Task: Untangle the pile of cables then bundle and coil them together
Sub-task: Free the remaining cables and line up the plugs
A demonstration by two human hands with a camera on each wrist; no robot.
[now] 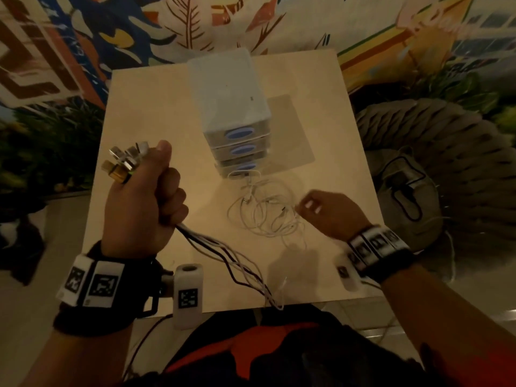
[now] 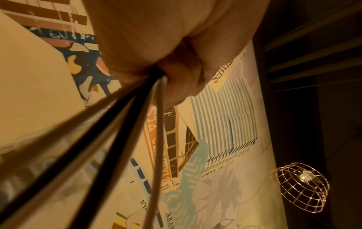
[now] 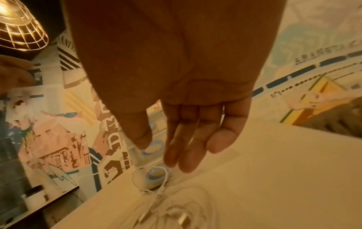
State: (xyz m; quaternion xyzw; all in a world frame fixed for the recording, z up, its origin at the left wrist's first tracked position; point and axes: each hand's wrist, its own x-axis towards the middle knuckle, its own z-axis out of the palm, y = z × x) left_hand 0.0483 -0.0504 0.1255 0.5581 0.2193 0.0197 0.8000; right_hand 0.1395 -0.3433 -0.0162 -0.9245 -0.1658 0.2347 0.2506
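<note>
My left hand is raised above the table's left side, fist closed around a bundle of white and dark cables. Their plugs stick out above my thumb, and the strands trail down toward the table's near edge. In the left wrist view the cables leave my fist and run to the lower left. A loose tangle of white cables lies in the middle of the table. My right hand hovers at the tangle's right side, fingers straight and holding nothing. The tangle lies just below those fingers.
A white drawer unit with blue oval handles stands at the back middle of the light wooden table; one white cable loops against its lowest drawer. A grey woven seat with a black cord sits right of the table.
</note>
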